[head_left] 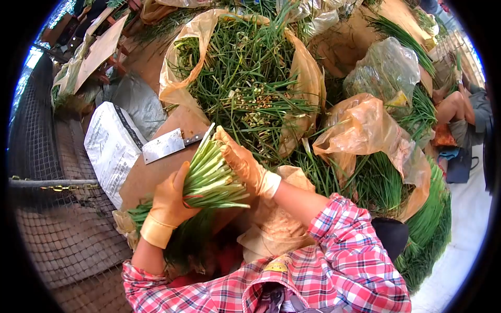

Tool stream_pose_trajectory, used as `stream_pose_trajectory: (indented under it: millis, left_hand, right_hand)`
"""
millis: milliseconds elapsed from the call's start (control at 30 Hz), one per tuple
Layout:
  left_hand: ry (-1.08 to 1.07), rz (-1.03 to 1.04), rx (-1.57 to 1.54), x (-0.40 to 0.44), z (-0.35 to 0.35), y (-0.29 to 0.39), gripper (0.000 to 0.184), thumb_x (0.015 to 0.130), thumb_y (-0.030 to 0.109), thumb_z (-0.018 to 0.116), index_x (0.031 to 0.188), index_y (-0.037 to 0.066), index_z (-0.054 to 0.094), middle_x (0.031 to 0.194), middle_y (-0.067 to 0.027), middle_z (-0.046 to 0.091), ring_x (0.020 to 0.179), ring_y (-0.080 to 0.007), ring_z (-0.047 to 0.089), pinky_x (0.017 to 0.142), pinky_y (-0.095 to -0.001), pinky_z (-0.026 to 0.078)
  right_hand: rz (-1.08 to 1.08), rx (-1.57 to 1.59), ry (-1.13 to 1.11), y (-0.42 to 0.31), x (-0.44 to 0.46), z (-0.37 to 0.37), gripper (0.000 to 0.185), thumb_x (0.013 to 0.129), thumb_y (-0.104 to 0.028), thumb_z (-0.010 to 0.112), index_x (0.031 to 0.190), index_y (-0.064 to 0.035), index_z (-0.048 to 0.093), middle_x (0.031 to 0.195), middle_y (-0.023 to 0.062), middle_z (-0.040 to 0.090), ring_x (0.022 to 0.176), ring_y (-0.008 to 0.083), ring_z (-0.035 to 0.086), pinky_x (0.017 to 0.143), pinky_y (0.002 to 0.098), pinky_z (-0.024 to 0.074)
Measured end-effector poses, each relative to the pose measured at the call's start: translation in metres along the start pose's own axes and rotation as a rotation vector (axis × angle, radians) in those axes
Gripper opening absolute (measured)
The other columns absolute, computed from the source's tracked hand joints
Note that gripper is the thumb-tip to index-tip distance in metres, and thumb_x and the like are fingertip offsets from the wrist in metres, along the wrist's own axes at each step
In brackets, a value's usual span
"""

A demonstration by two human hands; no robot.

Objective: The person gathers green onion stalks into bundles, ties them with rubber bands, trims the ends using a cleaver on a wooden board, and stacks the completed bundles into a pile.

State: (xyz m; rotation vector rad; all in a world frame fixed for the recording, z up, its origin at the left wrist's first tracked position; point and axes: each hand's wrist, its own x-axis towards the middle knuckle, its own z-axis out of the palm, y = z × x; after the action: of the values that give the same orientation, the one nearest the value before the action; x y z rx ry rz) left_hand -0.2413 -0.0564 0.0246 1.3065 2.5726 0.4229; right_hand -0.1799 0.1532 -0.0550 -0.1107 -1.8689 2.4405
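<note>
My left hand, in a pale orange glove, is wrapped around a bunch of chives. Its pale stem ends fan out to the upper right, and a red band shows around the stems near my fingers. The green leaves hang below my left wrist. My right hand, gloved alike, lies with straight fingers against the side of the stems. A cleaver rests on the brown board left of the bunch. Right behind my hands is an open orange plastic bag full of loose leaves and cut stem ends.
At left lie a white printed sack and dark netting. Another orange bag partly covers chives at right, near a clear plastic bag. Another person sits at the far right.
</note>
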Motion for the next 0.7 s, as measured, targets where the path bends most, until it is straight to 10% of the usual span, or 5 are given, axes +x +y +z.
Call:
stream_pose_trajectory:
  millis: [500, 633, 700]
  left_hand:
    - [-0.187, -0.151, -0.174, 0.02, 0.026, -0.011, 0.095, 0.045, 0.03, 0.085, 0.129, 0.008, 0.046, 0.11, -0.0179, 0.058, 0.102, -0.035, 0.056, 0.089, -0.0389, 0.045]
    - [-0.161, -0.108, -0.265, 0.017, 0.03, -0.019, 0.097, 0.045, 0.029, 0.085, 0.13, 0.005, 0.045, 0.117, -0.0189, 0.057, 0.107, -0.0346, 0.054, 0.092, -0.0374, 0.044]
    - [-0.161, -0.147, -0.311, 0.011, 0.029, -0.022, 0.097, 0.046, 0.029, 0.085, 0.13, 0.004, 0.044, 0.118, -0.0198, 0.057, 0.11, -0.0337, 0.053, 0.093, -0.0367, 0.044]
  right_hand:
    - [0.111, 0.125, 0.365, -0.007, 0.033, -0.091, 0.091, 0.08, -0.072, 0.042, 0.135, 0.0003, 0.037, 0.141, 0.0174, 0.034, 0.131, 0.0232, 0.032, 0.109, 0.0409, 0.0216]
    - [0.532, 0.04, -0.14, 0.023, 0.029, -0.021, 0.075, 0.086, -0.059, 0.049, 0.139, -0.0076, 0.035, 0.139, 0.0081, 0.039, 0.128, 0.0199, 0.034, 0.108, 0.0325, 0.0212]
    - [0.494, 0.046, -0.036, 0.008, 0.02, -0.03, 0.076, 0.086, -0.058, 0.05, 0.138, -0.0049, 0.035, 0.14, 0.0087, 0.039, 0.127, 0.0183, 0.036, 0.107, 0.0302, 0.0231]
